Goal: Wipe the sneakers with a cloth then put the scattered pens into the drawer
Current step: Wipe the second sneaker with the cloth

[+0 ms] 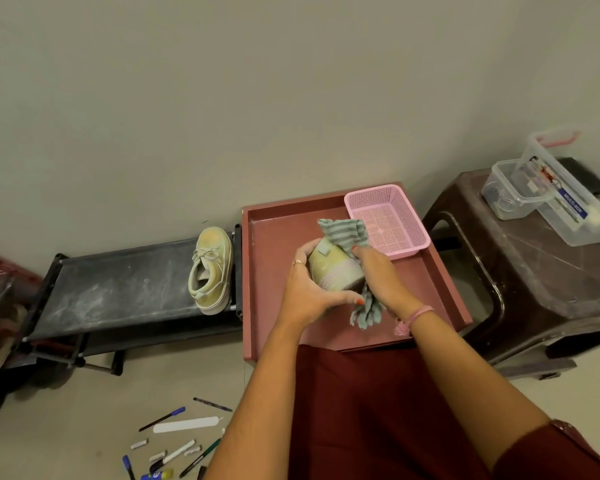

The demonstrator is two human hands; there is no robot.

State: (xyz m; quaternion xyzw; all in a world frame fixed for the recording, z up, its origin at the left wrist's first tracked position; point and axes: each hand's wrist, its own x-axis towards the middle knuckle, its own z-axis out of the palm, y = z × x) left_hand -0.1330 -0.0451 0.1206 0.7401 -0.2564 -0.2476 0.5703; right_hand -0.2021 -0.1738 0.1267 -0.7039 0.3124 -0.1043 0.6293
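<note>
Pale sneaker (333,268) gripped in left hand (307,292), right hand (378,275) clutching striped cloth (343,233) against it

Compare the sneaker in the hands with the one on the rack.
The held sneaker is gripped by the left hand above the red tray, while the right hand presses the cloth on it. The rack sneaker rests untouched, opening up, on the black rack. Both are pale yellow-green.

Plain beige wall (222,98), dusty black rack (118,289), brown stool (551,271).
</note>
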